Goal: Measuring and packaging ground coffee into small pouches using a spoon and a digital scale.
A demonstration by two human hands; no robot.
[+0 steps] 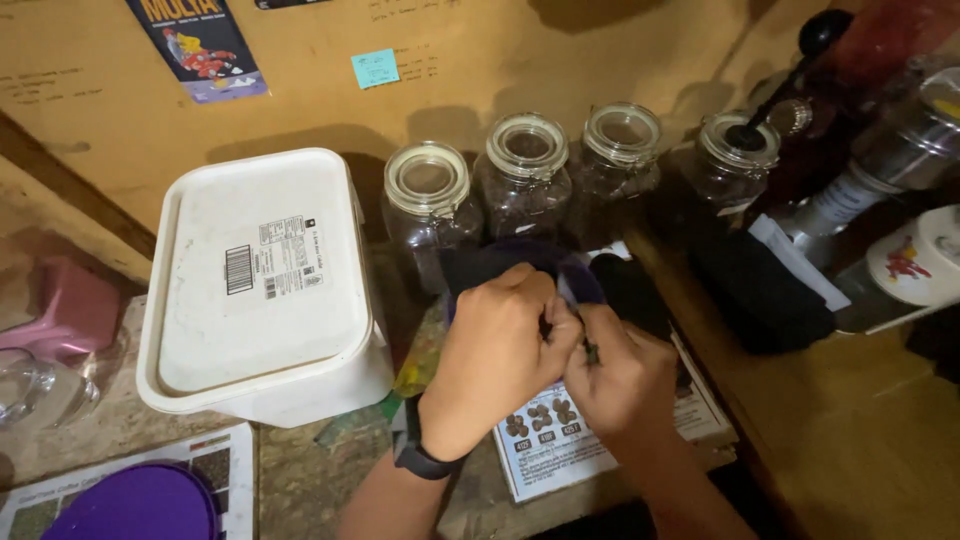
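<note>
the white plastic tub [265, 290] with a flat lid fills the left centre of the frame. right of it, four clear glass jars [527, 175] with wire clasps line the brown wall. below them, at centre, the left hand [497, 352], a black band on its wrist, and the right hand [622, 380] meet, fingers pinched on a dark purple pouch [578, 278]; most of it is hidden behind them and hard to make out. a printed sheet [545, 450] lies underneath, partly covered.
</note>
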